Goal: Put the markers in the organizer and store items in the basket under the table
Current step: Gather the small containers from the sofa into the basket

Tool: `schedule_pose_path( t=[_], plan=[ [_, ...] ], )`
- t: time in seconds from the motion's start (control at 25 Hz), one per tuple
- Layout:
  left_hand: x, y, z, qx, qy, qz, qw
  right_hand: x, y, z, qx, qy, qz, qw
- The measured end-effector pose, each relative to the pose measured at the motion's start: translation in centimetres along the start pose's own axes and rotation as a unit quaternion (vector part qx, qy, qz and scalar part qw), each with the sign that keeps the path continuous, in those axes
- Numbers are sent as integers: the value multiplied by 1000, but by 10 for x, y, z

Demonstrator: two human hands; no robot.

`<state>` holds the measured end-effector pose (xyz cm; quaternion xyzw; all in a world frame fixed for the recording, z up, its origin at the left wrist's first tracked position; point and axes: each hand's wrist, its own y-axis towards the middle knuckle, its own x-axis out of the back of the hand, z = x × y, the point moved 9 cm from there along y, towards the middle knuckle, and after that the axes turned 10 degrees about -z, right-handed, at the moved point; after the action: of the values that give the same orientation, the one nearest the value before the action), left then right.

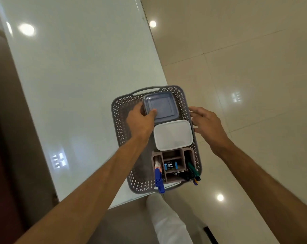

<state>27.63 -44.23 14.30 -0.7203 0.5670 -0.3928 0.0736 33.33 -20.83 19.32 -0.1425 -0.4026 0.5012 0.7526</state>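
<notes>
The left hand [140, 120] rests on the near-left corner of a square translucent grey-blue lidded plastic box [160, 106], thumb on the lid and fingers curled around its side, apparently seating it in the far end of the grey perforated plastic basket [117, 124]. The right hand [205, 122], fingers spread fairly wide, presses against the basket's right rim, probably to steady it; whether it actually grips the rim I cannot tell. Just nearer sits a white rectangular lidded container [173, 134], touching the grey-blue box, and nearest is the brown compartmented desk organizer [172, 155] holding the markers [158, 175], a blue-capped one sticking out past the near rim. The basket overhangs the right edge of the glossy white table [70, 85]; beige tiled floor [254, 67] lies open to the right, giving room to lower it. Left inside the basket remains free.
</notes>
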Motion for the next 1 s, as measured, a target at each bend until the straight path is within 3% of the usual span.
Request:
schedule_pose_path(
  t=[0.12, 0.28, 0.48, 0.72, 0.84, 1.0],
  plan=[
    [0, 8, 2, 31, -44, 6, 999, -9, -4, 3, 2, 5, -13, 1000],
    [-1, 15, -5, -4, -22, -1, 1000, -19, -7, -3, -6, 2, -43, 999],
    [12, 25, 22, 79, -107, 10, 991, -23, -6, -2, 5, -40, -56, 998],
    [78, 35, 42, 26, 2, -78, 997, -27, -9, 13, 126, -177, -68, 974],
    [70, 36, 50, 59, -20, -70, 996, -27, -9, 11, 123, -161, -60, 977],
    [32, 31, 25, 24, 11, -43, 999, -29, -5, -1, 89, -131, -46, 986]
  ],
)
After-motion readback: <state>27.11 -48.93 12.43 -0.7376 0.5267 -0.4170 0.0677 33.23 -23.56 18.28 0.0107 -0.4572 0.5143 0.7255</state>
